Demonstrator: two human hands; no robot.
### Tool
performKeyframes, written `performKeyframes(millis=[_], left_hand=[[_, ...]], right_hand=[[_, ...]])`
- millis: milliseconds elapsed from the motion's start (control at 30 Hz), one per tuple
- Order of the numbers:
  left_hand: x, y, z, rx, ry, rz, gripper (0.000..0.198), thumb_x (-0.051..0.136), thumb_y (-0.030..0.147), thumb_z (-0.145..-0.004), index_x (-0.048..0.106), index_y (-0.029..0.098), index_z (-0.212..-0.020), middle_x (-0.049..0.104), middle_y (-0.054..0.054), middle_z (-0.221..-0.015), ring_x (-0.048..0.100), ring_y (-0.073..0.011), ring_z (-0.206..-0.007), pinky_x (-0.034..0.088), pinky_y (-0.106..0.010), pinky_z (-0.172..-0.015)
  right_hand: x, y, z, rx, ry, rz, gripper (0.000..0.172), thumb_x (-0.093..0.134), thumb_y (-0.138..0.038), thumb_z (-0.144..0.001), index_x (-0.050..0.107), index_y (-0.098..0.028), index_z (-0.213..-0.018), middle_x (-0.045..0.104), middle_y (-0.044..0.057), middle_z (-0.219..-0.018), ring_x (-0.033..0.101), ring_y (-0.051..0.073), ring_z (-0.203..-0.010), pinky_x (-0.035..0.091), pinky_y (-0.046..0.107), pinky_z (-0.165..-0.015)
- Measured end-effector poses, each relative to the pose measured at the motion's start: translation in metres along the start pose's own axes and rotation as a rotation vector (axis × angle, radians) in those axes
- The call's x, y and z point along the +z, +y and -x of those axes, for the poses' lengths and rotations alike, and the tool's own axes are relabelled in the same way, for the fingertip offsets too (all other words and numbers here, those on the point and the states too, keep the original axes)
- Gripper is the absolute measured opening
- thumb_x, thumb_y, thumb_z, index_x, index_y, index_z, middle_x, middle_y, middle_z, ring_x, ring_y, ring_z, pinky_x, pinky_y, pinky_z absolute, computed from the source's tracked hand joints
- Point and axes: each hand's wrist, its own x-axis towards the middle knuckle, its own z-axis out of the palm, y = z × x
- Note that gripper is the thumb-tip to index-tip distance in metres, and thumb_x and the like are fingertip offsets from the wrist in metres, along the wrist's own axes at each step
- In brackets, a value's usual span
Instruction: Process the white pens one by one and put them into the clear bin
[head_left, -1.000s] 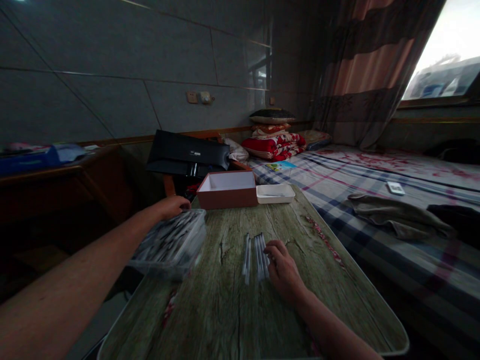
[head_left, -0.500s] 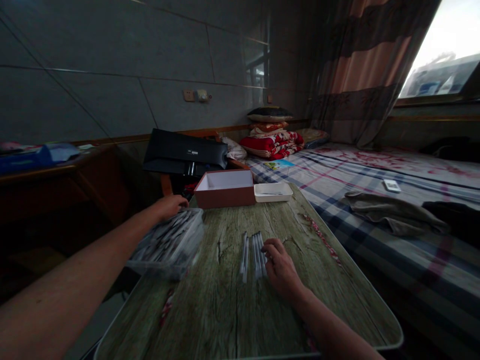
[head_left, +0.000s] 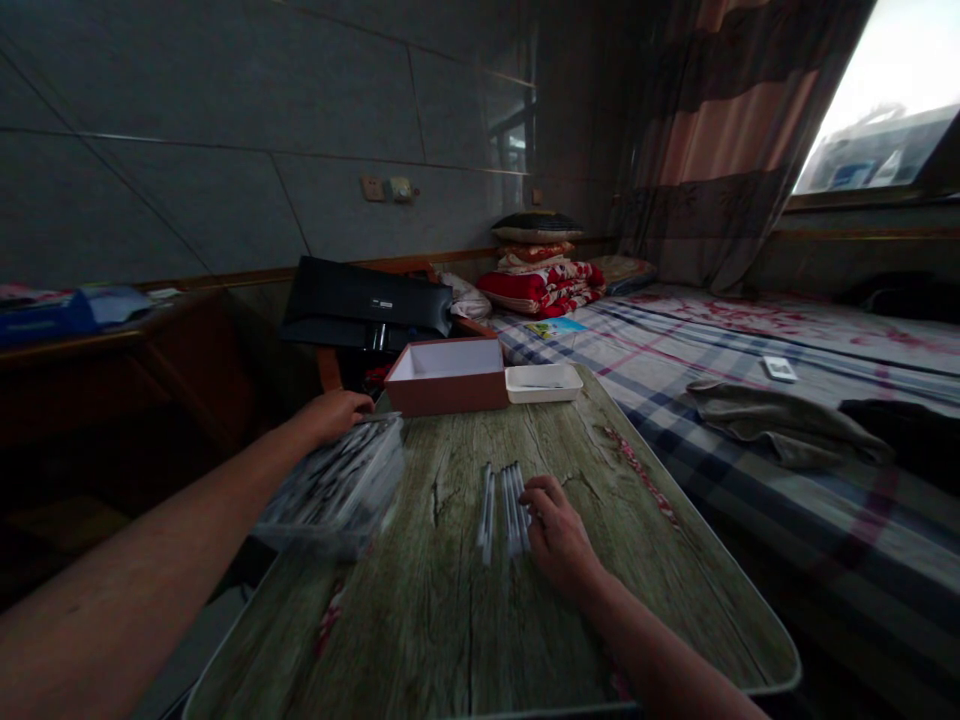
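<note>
My left hand is closed at the far rim of a clear plastic box, its fingertips partly hidden. Many pens lie heaped inside that box, blurred. On the wood-patterned table, several slim clear pens with dark tips lie side by side, split into two small groups. My right hand rests at the right side of this row, fingers bent and closed around the outermost pen, which they partly cover.
A brown box with a white inside and a shallow white tray stand at the table's far end. Behind them leans a black monitor. Along the right side runs a bed with a plaid sheet, folded bedding and clothes.
The view has shifted slightly. Both hands, the plastic box and the pens on the table keep nearly the same places relative to each other.
</note>
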Motion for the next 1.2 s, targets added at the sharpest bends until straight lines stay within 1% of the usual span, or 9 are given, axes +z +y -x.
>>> performKeyframes(millis=[133,433,533,733,867,933,1100,1200], left_hand=[[-0.001,-0.001,0.002,-0.034,0.020,0.008,0.031,0.050,0.020,-0.070,0.070,0.025,-0.093,0.073,-0.002,-0.101,0.065,-0.0192,-0.095,0.044,-0.023,-0.080],[-0.004,0.002,0.006,-0.057,0.018,0.041,0.033,0.050,0.020,-0.065,0.071,0.026,-0.091,0.074,0.000,-0.096,0.066,-0.0190,-0.090,0.045,-0.023,-0.078],[-0.004,0.002,0.006,-0.052,0.015,0.038,0.031,0.050,0.021,-0.066,0.071,0.026,-0.089,0.074,-0.001,-0.094,0.066,-0.0192,-0.090,0.045,-0.023,-0.077],[-0.006,0.004,0.006,-0.050,0.018,0.000,0.029,0.050,0.021,-0.068,0.071,0.023,-0.087,0.072,-0.005,-0.100,0.064,-0.0209,-0.094,0.045,-0.025,-0.079],[-0.010,0.008,0.007,-0.074,0.005,-0.027,0.028,0.050,0.022,-0.068,0.071,0.024,-0.087,0.074,-0.003,-0.095,0.066,-0.0206,-0.091,0.045,-0.024,-0.075],[-0.012,0.010,0.008,-0.085,0.012,-0.033,0.029,0.049,0.020,-0.069,0.071,0.025,-0.089,0.074,-0.002,-0.096,0.066,-0.0200,-0.092,0.045,-0.024,-0.076],[-0.021,0.014,0.008,-0.124,0.063,-0.054,0.033,0.047,0.021,-0.072,0.069,0.023,-0.097,0.073,-0.003,-0.101,0.066,-0.0210,-0.093,0.045,-0.025,-0.079],[-0.034,0.026,0.012,-0.110,0.108,-0.059,0.035,0.043,0.026,-0.078,0.066,0.022,-0.105,0.071,-0.003,-0.108,0.063,-0.0214,-0.101,0.044,-0.026,-0.084]], right_hand=[[0.000,0.000,0.000,0.000,0.008,0.005,0.038,0.042,0.003,-0.069,0.054,-0.020,-0.096,0.050,0.008,-0.105,0.054,0.018,-0.092,0.047,0.031,-0.081],[0.000,0.000,-0.001,-0.002,0.015,0.007,0.039,0.042,0.003,-0.069,0.056,-0.019,-0.097,0.051,0.008,-0.105,0.055,0.019,-0.093,0.047,0.031,-0.082],[0.000,0.000,-0.001,-0.001,0.013,0.008,0.038,0.042,0.003,-0.069,0.055,-0.020,-0.096,0.050,0.008,-0.105,0.055,0.018,-0.091,0.047,0.031,-0.082],[0.000,-0.001,-0.001,0.002,0.011,0.005,0.038,0.041,0.004,-0.070,0.055,-0.020,-0.096,0.050,0.008,-0.105,0.055,0.018,-0.090,0.047,0.031,-0.081],[0.001,0.000,-0.002,0.007,-0.001,0.004,0.038,0.042,0.004,-0.069,0.055,-0.019,-0.096,0.050,0.008,-0.105,0.055,0.019,-0.092,0.047,0.031,-0.082],[0.001,0.001,-0.001,0.002,0.003,0.008,0.037,0.042,0.003,-0.068,0.055,-0.019,-0.096,0.050,0.008,-0.105,0.055,0.018,-0.091,0.047,0.031,-0.081],[0.001,0.002,-0.001,0.004,0.018,0.011,0.037,0.042,0.003,-0.069,0.055,-0.020,-0.096,0.050,0.008,-0.105,0.055,0.018,-0.088,0.047,0.030,-0.079],[0.000,0.001,-0.002,0.001,0.034,-0.003,0.037,0.042,0.003,-0.069,0.055,-0.020,-0.095,0.050,0.007,-0.104,0.054,0.017,-0.087,0.047,0.030,-0.078]])
